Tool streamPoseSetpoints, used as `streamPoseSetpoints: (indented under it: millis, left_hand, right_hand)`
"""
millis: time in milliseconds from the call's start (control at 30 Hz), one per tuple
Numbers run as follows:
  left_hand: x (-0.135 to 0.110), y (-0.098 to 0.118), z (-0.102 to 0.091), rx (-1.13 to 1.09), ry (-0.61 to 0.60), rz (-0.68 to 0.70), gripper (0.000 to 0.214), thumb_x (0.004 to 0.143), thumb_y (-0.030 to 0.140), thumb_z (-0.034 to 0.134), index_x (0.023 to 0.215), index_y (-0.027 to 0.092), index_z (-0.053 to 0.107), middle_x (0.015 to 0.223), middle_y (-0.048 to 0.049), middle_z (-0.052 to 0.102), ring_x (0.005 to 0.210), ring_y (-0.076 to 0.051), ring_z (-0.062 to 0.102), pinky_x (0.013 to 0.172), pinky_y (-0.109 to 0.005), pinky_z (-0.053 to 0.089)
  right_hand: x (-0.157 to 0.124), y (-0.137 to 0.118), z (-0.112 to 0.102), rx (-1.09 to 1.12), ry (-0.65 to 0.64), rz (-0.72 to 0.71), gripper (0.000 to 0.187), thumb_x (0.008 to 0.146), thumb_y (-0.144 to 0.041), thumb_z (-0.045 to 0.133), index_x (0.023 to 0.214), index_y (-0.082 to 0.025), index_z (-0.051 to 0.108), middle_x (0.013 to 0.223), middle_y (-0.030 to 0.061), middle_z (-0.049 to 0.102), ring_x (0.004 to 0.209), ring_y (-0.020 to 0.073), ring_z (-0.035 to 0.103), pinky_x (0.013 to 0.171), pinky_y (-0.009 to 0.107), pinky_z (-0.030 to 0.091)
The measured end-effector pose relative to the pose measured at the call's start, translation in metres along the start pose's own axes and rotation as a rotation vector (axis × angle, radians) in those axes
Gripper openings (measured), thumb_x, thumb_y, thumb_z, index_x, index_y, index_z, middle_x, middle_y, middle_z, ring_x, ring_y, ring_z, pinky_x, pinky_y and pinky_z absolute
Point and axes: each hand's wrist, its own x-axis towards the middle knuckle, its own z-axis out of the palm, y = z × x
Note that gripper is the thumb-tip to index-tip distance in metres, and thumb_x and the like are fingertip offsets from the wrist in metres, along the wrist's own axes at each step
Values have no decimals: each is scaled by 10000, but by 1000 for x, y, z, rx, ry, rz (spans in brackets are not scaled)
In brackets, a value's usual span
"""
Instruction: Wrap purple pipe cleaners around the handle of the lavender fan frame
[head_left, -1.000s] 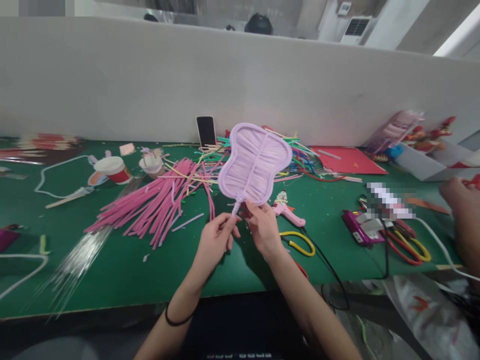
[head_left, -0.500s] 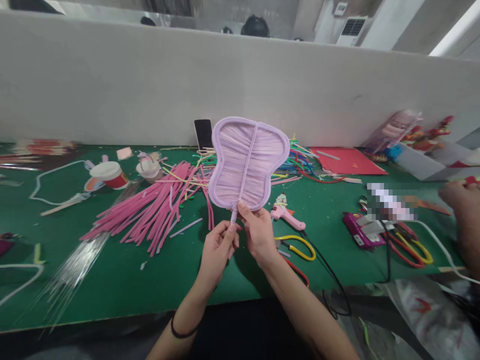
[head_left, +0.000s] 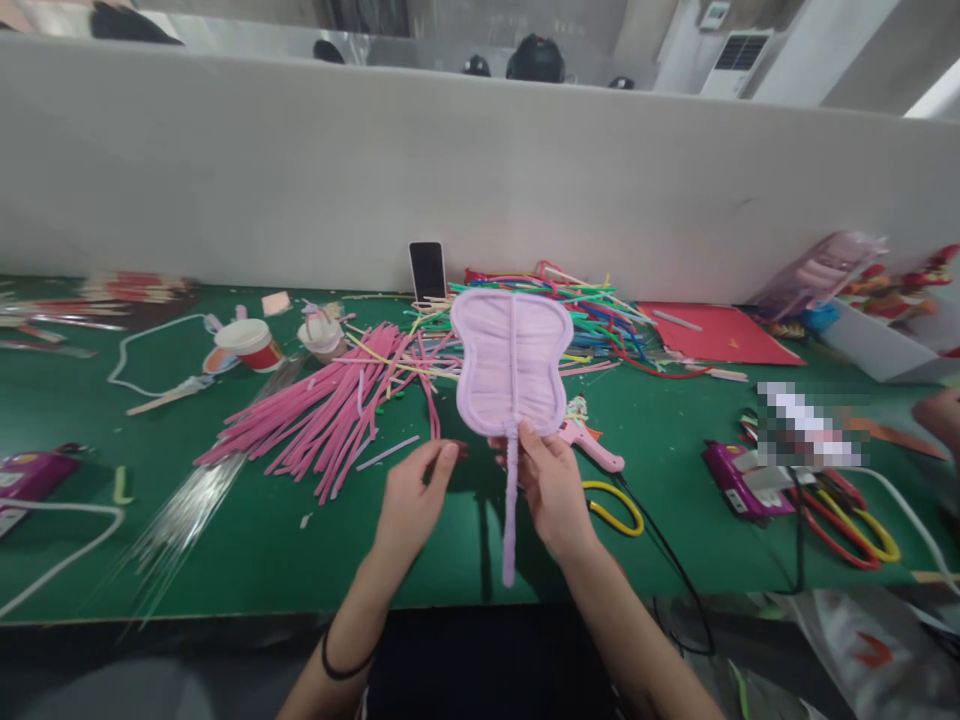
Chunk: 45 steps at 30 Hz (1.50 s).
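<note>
A lilac hand fan [head_left: 487, 360] with a wavy, butterfly-like outline stands upright over the table, its wrapped handle pointing down. My right hand [head_left: 551, 480] pinches it where the handle meets the fan's lower edge. To the left of the handle, apart from it, is my left hand [head_left: 420, 485], empty, with the thumb and fingers a little apart. Behind the fan lies a heap of colourful pipe cleaners [head_left: 600, 325]. A pink glue gun [head_left: 596, 447] rests just right of the fan, near yellow-handled pliers [head_left: 619, 510].
On the green table [head_left: 315, 570], pink pipe cleaners [head_left: 300, 420] and clear thin sticks [head_left: 187, 510] spread to the left. A paper cup [head_left: 255, 345] and a phone [head_left: 428, 270] stand behind. Rightward are a purple power strip [head_left: 739, 485], red paper [head_left: 727, 333] and another person's hand [head_left: 937, 410].
My left hand has let go of the fan's handle and moved left. The fan has turned more upright and sits lower, its whole handle now showing, still in my right hand.
</note>
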Motion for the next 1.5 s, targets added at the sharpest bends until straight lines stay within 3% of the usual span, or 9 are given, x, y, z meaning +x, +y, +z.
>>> streamPoseSetpoints:
  millis: [200,433,800,967,1033,1133,1233,1367,1500]
  left_hand:
    - [2,-53,-54,803,127,48,316,959,299,517,1152,128,700,1115,-182,715,1068,-351,621,966,-477,460]
    - [3,-57,-53,1096,151,-82,290,1004,244,389,975,156,663,936,-157,694,921,-345,635,750,-413,445]
    - [-4,-56,-71,551,518,-133,246,942,387,567,1074,198,652,1020,-86,755,915,-266,725,803,-360,530]
    - [-10,-31,-65,165,645,-33,251,839,440,719,948,214,714,905,-31,744,839,-203,713,823,-307,568]
    - [-13,-15,-58,67,577,-36,224,825,428,736,923,227,724,886,-18,748,837,-195,719,817,-285,576]
    - [-19,4,-41,-75,180,-53,194,797,428,759,845,241,732,801,-8,746,742,-195,713,706,-268,586]
    - [-22,8,-27,-92,-131,-22,167,834,421,730,856,258,760,843,-21,770,805,-211,732,745,-275,582]
    - [-14,-5,-31,-101,-79,-109,256,814,478,725,938,254,740,877,-30,774,803,-223,745,717,-279,588]
    - [14,-12,-55,83,-183,-166,385,879,594,562,876,243,722,692,-12,729,624,-207,699,562,-264,520]
  right_hand:
    - [-24,31,-34,-169,44,117,425,660,-482,901,871,-148,744,783,18,742,610,128,698,523,193,547]
    - [-33,48,-26,-216,32,170,479,696,-533,864,913,-137,706,745,18,734,586,133,704,500,203,564]
    - [-31,72,-1,-228,-112,335,639,687,-737,745,925,-156,623,651,24,707,539,162,691,515,257,571]
    - [-33,51,-17,-743,-368,229,531,863,-671,593,739,-161,666,674,44,698,539,139,648,540,252,507]
    - [-35,34,-21,-925,-298,47,441,903,-557,613,707,-171,697,662,45,702,593,142,646,586,251,491]
    - [-33,11,-19,-650,-214,-6,373,831,-487,736,1098,-228,713,797,4,736,579,124,638,538,232,480]
    - [-25,-6,-14,-414,-215,-15,321,811,-490,755,968,-213,715,732,-1,727,541,120,636,492,222,482]
    - [-6,-24,-18,-453,-170,-128,283,809,-477,761,813,-198,712,689,23,741,584,146,682,535,246,528]
    - [41,-50,-23,-868,-279,-300,217,904,-410,661,856,-212,736,732,23,753,667,178,712,634,300,564]
